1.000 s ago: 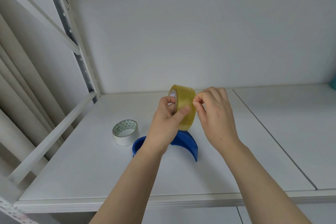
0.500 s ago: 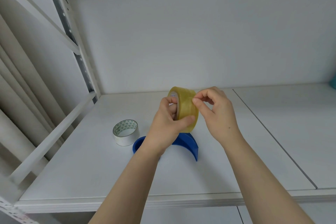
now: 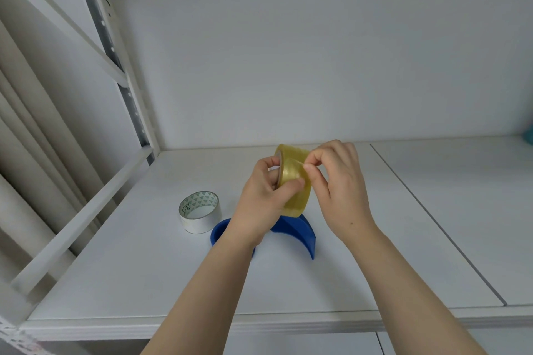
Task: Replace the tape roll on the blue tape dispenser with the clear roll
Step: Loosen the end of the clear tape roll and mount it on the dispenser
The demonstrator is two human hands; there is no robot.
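White shelf (image 3: 375, 239) under us: two rolls, one dispenser. Our left hand (image 3: 264, 199) closes its grip on the clear roll (image 3: 294, 179), raised; our right hand (image 3: 339, 190) pinches its tape edge. Below lie the blue tape dispenser (image 3: 297, 229) and white roll (image 3: 200, 212).

You get bright, even, soft light with faint shadows; straight lines bow at the frame edges, and focus stays sharp.
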